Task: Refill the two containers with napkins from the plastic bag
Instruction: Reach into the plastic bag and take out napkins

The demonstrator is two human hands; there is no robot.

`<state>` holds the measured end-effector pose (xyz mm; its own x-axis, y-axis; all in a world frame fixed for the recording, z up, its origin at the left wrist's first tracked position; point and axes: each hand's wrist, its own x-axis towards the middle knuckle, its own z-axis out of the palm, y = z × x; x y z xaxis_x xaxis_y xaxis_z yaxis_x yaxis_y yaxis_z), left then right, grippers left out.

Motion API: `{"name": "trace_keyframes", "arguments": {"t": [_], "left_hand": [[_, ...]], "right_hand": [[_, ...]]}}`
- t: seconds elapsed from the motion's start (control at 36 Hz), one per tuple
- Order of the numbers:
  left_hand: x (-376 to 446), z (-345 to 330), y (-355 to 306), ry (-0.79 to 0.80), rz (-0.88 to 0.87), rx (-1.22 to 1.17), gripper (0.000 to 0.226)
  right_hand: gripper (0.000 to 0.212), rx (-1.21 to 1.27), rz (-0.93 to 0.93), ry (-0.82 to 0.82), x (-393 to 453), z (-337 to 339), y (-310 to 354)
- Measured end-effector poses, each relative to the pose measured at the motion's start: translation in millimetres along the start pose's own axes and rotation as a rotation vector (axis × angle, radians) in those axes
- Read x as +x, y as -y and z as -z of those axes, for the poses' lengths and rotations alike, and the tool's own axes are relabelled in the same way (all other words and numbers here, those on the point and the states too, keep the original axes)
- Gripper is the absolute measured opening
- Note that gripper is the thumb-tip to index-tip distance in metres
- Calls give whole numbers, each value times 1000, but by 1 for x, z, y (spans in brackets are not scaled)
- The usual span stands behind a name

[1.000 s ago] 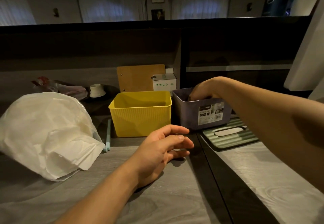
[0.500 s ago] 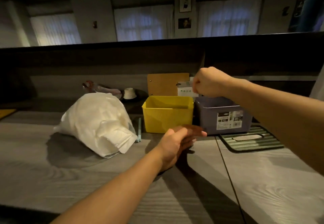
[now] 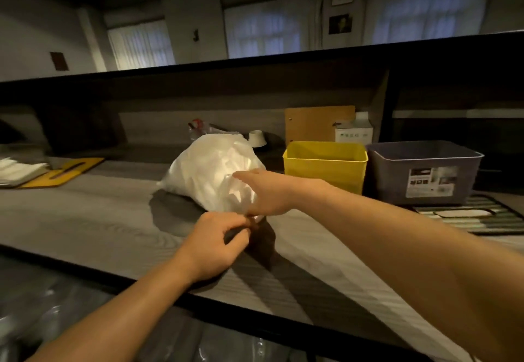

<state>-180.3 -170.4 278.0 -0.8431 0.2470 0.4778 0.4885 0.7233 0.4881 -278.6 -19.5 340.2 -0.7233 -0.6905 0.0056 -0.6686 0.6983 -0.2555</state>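
The white plastic bag [image 3: 207,168] of napkins lies on the grey counter [image 3: 85,219], its open end toward me. My left hand [image 3: 215,245] pinches the bag's lower edge with curled fingers. Over that same end reaches my right hand [image 3: 269,191], its index finger straight across the top and thumb pointing down; plastic hides its other fingers. To the right of the bag stand the yellow container [image 3: 324,168] and the grey container [image 3: 397,174], side by side. I cannot see inside either.
A green striped lid [image 3: 467,215] lies by the grey container. A yellow lid [image 3: 62,171] and a napkin stack [image 3: 17,168] sit far left. A wooden board [image 3: 317,123], white box [image 3: 353,133] and small cup [image 3: 256,138] stand behind.
My right hand came out of the grey container and swung left to the bag. My left hand moved forward and took hold of the bag's edge. The view turned left.
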Motion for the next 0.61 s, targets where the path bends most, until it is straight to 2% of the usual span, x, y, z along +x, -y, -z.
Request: {"name": "trace_keyframes", "arguments": {"t": [0.06, 0.11, 0.28, 0.33, 0.47, 0.61], "left_hand": [[-1, 1, 8, -53, 12, 11, 20], [2, 2, 12, -87, 57, -17, 24], [6, 4, 20, -105, 193, -109, 24], [7, 4, 25, -97, 225, -140, 25], [10, 3, 29, -108, 287, -197, 27], [11, 3, 27, -151, 343, -245, 30]], "right_hand": [[94, 64, -26, -32, 10, -8, 2], [97, 96, -42, -91, 19, -16, 5], [98, -11, -35, -107, 36, -25, 7], [87, -65, -26, -146, 36, -22, 7], [32, -94, -32, -190, 37, -6, 2], [14, -40, 19, -185, 34, 0, -3]]}}
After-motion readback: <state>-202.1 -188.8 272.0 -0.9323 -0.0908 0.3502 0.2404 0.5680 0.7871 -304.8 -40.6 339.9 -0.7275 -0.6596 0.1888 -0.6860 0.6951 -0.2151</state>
